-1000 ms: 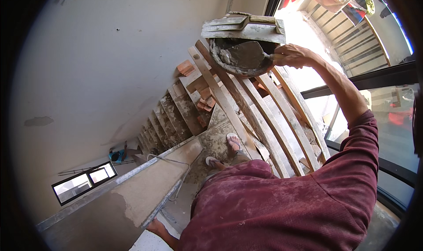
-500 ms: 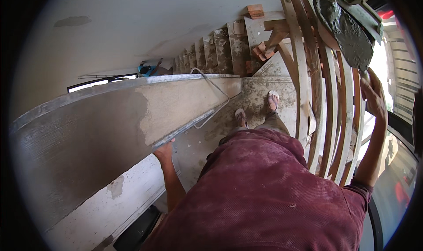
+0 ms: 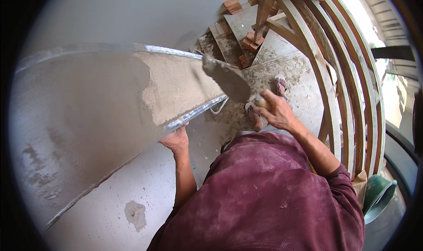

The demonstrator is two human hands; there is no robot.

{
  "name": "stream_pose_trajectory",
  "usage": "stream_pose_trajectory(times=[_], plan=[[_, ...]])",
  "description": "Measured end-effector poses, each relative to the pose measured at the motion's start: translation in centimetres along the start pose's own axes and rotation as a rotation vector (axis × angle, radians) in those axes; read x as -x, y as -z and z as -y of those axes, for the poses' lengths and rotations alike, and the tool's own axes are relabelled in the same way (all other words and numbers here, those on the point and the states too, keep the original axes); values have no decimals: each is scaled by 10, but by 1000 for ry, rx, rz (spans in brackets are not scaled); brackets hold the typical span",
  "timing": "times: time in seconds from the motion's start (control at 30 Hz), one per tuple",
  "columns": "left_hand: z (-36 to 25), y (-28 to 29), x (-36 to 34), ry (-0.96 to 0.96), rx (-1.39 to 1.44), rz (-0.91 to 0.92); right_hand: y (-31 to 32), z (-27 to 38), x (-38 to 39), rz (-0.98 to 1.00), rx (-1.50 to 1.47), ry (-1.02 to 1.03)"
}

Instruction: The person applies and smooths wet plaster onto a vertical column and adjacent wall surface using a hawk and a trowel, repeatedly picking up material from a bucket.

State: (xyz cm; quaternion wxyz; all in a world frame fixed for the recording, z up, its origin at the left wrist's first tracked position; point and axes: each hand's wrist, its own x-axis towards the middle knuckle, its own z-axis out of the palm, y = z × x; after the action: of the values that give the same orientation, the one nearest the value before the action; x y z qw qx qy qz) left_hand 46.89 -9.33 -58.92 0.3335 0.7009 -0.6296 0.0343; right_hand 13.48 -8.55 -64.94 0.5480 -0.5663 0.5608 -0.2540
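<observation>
The trowel (image 3: 234,84) points to the upper left, its long axis slanting up from handle to tip, above the stained landing (image 3: 304,94) and near the partly plastered panel (image 3: 169,86). Its blade is dark grey, motion-blurred, with mortar (image 3: 211,66) toward the tip. The right hand's (image 3: 278,111) fingers clamp the handle; the left hand (image 3: 177,141) touches the metal strip (image 3: 194,113), its fingers mostly hidden, so their closure cannot be told.
</observation>
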Motion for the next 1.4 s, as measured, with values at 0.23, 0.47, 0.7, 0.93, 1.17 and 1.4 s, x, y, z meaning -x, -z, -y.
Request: stream_pose_trajectory(times=[0.23, 0.47, 0.7, 0.93, 1.17, 1.4], plan=[[15, -11, -16, -390, -228, -237, -90, 43, 35, -170, 278, 255], [17, -14, -13, -323, -145, -264, -81, 69, 109, -122, 380, 240], [9, -13, -14, -348, -122, -263, -63, 41, 60, -113, 114, 75], [13, -17, -15, -353, -113, -311, -50, 107, 27, -107, 62, 347], [23, -18, -14, -399, -140, -260, -67, 139, 108, -219, 90, 455], [22, -17, -12, -424, -144, -292, -47, 73, 121, -110, -2, 198]])
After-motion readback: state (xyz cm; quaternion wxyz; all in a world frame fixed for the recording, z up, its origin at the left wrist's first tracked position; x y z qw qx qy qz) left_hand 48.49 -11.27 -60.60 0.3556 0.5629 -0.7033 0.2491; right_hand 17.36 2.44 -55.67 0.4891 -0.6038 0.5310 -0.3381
